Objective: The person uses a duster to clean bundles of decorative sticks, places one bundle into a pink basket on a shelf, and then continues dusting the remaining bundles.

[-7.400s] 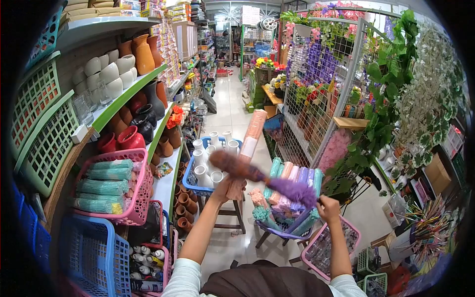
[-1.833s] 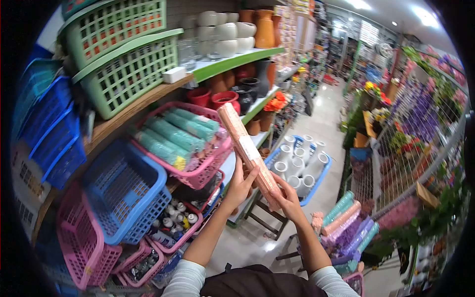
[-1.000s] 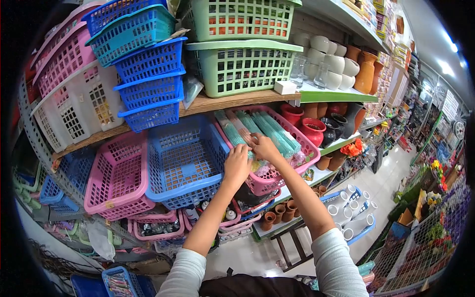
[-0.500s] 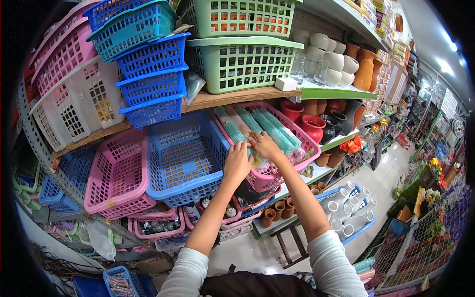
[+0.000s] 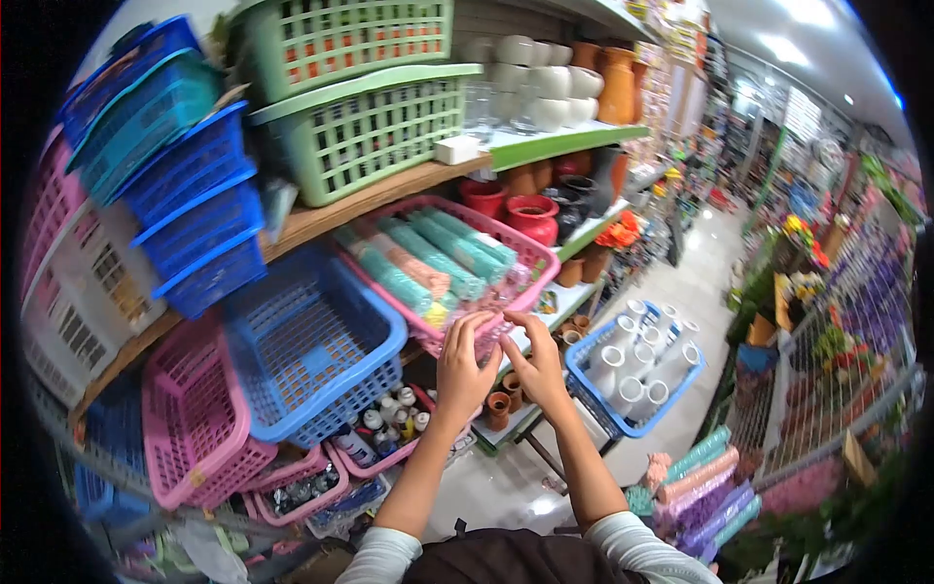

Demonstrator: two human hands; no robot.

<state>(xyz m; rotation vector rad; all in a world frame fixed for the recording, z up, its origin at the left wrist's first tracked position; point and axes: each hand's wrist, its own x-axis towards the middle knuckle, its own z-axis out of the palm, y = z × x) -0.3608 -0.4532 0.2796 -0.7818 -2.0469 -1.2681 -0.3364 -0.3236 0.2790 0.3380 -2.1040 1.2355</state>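
Both hands are just in front of the near rim of a pink basket [image 5: 545,277], nearly touching each other. My left hand [image 5: 465,368] has bent fingers, with the thumb apart from them. My right hand [image 5: 537,368] is curved the same way, fingertips towards the left hand. Nothing can be seen held in either hand. Side by side in the basket lie several clear-wrapped rolls, teal ones [image 5: 428,255] and a peach one [image 5: 407,265]. A yellow bit [image 5: 437,313] shows at the near end of the rolls.
Left of the pink basket are a blue basket [image 5: 394,336] and another pink basket [image 5: 161,409]. Green baskets [image 5: 379,136] stand on the shelf above. Lower right, a blue crate [image 5: 637,428] holds white vases. Colourful rolls [image 5: 696,492] are near the floor at right.
My hands have come away from the rolls, back towards me to the front of the basket. The view has turned right, bringing more of the vase crate and coloured rolls into sight.
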